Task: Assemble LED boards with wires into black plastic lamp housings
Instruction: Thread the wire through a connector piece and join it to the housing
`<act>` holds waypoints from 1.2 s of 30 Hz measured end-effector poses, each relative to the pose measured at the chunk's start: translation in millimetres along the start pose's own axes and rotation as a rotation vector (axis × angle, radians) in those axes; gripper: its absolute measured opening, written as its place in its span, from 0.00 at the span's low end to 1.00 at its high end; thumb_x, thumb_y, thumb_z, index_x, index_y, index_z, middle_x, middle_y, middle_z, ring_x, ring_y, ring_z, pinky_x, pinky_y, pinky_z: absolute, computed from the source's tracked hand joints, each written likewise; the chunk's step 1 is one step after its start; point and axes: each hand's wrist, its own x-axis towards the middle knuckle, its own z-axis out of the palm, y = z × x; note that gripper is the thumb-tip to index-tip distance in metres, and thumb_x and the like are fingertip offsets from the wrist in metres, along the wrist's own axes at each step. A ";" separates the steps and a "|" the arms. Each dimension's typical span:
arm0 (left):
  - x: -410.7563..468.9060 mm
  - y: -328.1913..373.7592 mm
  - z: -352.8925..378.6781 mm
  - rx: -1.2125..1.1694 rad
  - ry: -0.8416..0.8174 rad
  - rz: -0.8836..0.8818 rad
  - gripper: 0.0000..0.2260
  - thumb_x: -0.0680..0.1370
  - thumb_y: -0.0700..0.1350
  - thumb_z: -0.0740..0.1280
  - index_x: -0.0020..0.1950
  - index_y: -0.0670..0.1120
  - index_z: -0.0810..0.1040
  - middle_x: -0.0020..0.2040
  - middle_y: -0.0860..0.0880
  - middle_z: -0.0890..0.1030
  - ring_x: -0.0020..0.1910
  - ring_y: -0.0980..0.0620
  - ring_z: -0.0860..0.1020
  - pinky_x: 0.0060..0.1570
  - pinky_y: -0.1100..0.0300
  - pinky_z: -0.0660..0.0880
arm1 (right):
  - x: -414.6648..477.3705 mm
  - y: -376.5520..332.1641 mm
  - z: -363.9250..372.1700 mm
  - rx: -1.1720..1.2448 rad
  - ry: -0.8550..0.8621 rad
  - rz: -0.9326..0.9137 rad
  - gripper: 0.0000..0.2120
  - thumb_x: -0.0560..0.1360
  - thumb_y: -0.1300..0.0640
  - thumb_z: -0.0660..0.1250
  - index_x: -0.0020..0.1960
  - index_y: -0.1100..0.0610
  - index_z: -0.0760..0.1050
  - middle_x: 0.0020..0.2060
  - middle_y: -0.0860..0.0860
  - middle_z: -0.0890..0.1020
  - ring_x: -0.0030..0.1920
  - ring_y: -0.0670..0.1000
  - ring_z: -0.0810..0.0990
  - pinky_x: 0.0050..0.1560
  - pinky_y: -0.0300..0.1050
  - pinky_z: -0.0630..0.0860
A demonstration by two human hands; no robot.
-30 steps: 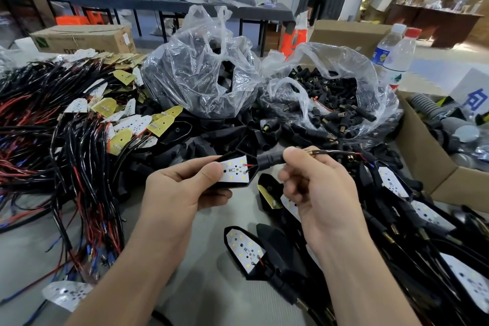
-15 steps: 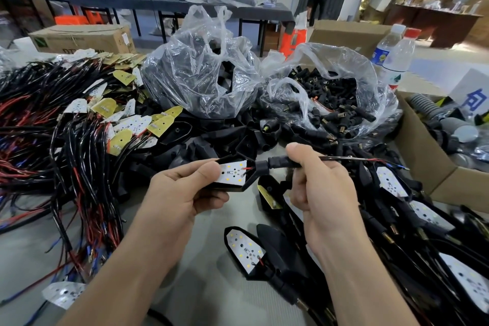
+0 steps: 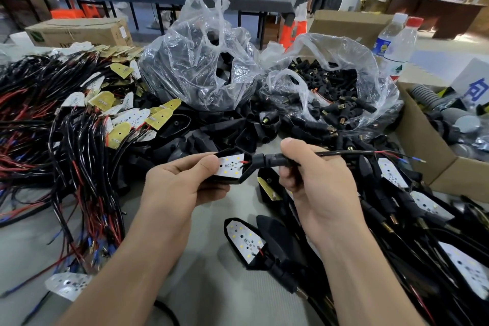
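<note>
Pulled slightly farther right than a moment ago, the wire (image 3: 352,152) trails past the right hand (image 3: 317,190), whose thumb and curled fingers pinch it just behind the black stem (image 3: 267,160). The left hand (image 3: 180,185) grips the black housing (image 3: 239,178) above the table (image 3: 206,286), near its middle. Its thumb presses on the white LED board (image 3: 230,165) seated inside, with the fingers curled beneath. A finished lamp (image 3: 244,242) lies nearer.

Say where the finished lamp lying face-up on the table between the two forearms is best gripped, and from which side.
Probably its black stem, pinched from above on the near-left side. The finished lamp lies face up, so gripping there keeps fingers off its lit face; another housing crowds its right edge, while the table to its left is bare.
</note>
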 end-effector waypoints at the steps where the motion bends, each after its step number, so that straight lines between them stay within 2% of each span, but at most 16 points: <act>1: -0.1 0.3 -0.2 -0.012 0.005 0.001 0.09 0.76 0.38 0.72 0.38 0.46 0.89 0.39 0.40 0.87 0.29 0.49 0.83 0.28 0.64 0.78 | 0.4 0.5 -0.8 0.002 -0.009 -0.009 0.09 0.66 0.56 0.74 0.32 0.56 0.75 0.27 0.50 0.73 0.28 0.47 0.72 0.29 0.38 0.66; 3: 0.1 1.4 -0.9 -0.051 -0.025 -0.015 0.05 0.73 0.41 0.73 0.39 0.44 0.89 0.39 0.40 0.86 0.30 0.50 0.83 0.28 0.64 0.78 | 0.8 0.5 -3.4 -0.026 -0.029 -0.037 0.13 0.66 0.56 0.74 0.36 0.62 0.72 0.29 0.52 0.71 0.29 0.47 0.72 0.30 0.38 0.67; 6: 1.2 3.4 -2.6 -0.067 -0.113 -0.050 0.08 0.67 0.45 0.72 0.40 0.44 0.89 0.38 0.41 0.86 0.29 0.52 0.81 0.28 0.65 0.78 | 0.8 -0.8 -5.6 -0.056 -0.034 -0.090 0.20 0.67 0.56 0.75 0.35 0.69 0.67 0.28 0.53 0.71 0.30 0.49 0.71 0.31 0.39 0.66; 10: 3.9 5.4 -6.6 -0.032 -0.127 -0.041 0.07 0.68 0.45 0.72 0.39 0.44 0.89 0.36 0.42 0.85 0.27 0.53 0.80 0.27 0.66 0.77 | 1.2 2.8 -5.1 -0.138 -0.027 -0.160 0.17 0.68 0.55 0.75 0.27 0.58 0.71 0.28 0.58 0.73 0.33 0.54 0.70 0.32 0.42 0.67; 13: 3.9 4.7 -7.4 -0.017 -0.096 -0.003 0.06 0.67 0.45 0.73 0.39 0.45 0.89 0.36 0.41 0.86 0.27 0.52 0.81 0.27 0.65 0.77 | 1.0 7.0 -3.3 -0.126 -0.071 -0.123 0.19 0.68 0.54 0.75 0.31 0.66 0.72 0.29 0.56 0.75 0.33 0.53 0.72 0.33 0.40 0.69; 17: 1.8 3.4 -6.7 -0.007 -0.062 0.045 0.06 0.66 0.46 0.74 0.40 0.49 0.89 0.39 0.41 0.87 0.29 0.50 0.83 0.29 0.64 0.78 | 1.1 5.0 -4.6 -0.153 -0.154 -0.101 0.20 0.68 0.53 0.76 0.26 0.54 0.67 0.27 0.50 0.72 0.35 0.53 0.71 0.34 0.41 0.68; 19: 0.4 3.4 -6.8 0.004 -0.077 0.051 0.07 0.66 0.47 0.74 0.42 0.49 0.90 0.41 0.41 0.87 0.31 0.49 0.84 0.31 0.64 0.79 | 0.2 5.0 -4.2 -0.226 -0.174 -0.112 0.23 0.66 0.48 0.76 0.27 0.56 0.65 0.29 0.57 0.70 0.34 0.54 0.68 0.35 0.48 0.67; 21: 0.0 2.9 -6.4 0.002 -0.077 0.043 0.08 0.66 0.47 0.74 0.42 0.50 0.90 0.41 0.41 0.87 0.33 0.49 0.85 0.31 0.64 0.79 | -1.3 7.6 -1.3 -0.273 -0.190 -0.100 0.22 0.67 0.44 0.75 0.28 0.56 0.69 0.30 0.63 0.70 0.34 0.55 0.67 0.37 0.53 0.64; 23: 0.0 1.7 -5.7 -0.005 -0.076 0.029 0.07 0.66 0.47 0.73 0.41 0.51 0.90 0.42 0.41 0.87 0.34 0.50 0.85 0.32 0.64 0.79 | -2.5 9.7 1.5 -0.310 -0.191 -0.083 0.20 0.67 0.42 0.74 0.28 0.54 0.73 0.31 0.68 0.72 0.33 0.55 0.67 0.38 0.54 0.64; 25: -0.2 0.8 -5.5 -0.007 -0.095 0.014 0.08 0.67 0.47 0.73 0.42 0.50 0.90 0.42 0.41 0.87 0.34 0.50 0.85 0.33 0.64 0.80 | -2.3 10.3 1.3 -0.319 -0.179 -0.068 0.18 0.67 0.41 0.74 0.29 0.54 0.76 0.30 0.63 0.75 0.33 0.55 0.70 0.37 0.53 0.66; 27: -0.6 1.3 -5.2 -0.015 -0.152 -0.007 0.10 0.68 0.48 0.72 0.45 0.48 0.90 0.43 0.40 0.87 0.35 0.49 0.85 0.34 0.64 0.80 | -1.5 9.5 0.3 -0.285 -0.158 -0.051 0.16 0.68 0.43 0.74 0.31 0.54 0.80 0.30 0.56 0.79 0.31 0.52 0.72 0.33 0.49 0.69; 29: -0.2 3.0 -3.7 -0.063 -0.224 -0.061 0.12 0.70 0.49 0.70 0.46 0.46 0.89 0.44 0.39 0.87 0.37 0.49 0.85 0.35 0.62 0.81 | -0.1 9.4 -0.6 -0.174 -0.106 -0.009 0.15 0.69 0.46 0.75 0.37 0.59 0.83 0.31 0.54 0.82 0.30 0.49 0.74 0.31 0.41 0.70; 32: 2.9 4.6 -4.3 -0.173 -0.312 -0.174 0.15 0.73 0.50 0.65 0.47 0.44 0.89 0.46 0.36 0.86 0.41 0.45 0.87 0.37 0.59 0.82 | 0.5 8.2 -2.5 -0.038 -0.019 0.045 0.14 0.70 0.51 0.78 0.38 0.63 0.83 0.31 0.56 0.82 0.30 0.51 0.74 0.30 0.40 0.71; 36: 4.0 2.2 -7.7 -0.161 -0.381 -0.165 0.15 0.72 0.40 0.66 0.55 0.42 0.87 0.54 0.35 0.85 0.49 0.39 0.87 0.42 0.58 0.83 | -0.3 7.9 -1.2 0.068 0.028 0.023 0.13 0.73 0.59 0.78 0.37 0.61 0.76 0.30 0.55 0.81 0.29 0.51 0.76 0.30 0.40 0.74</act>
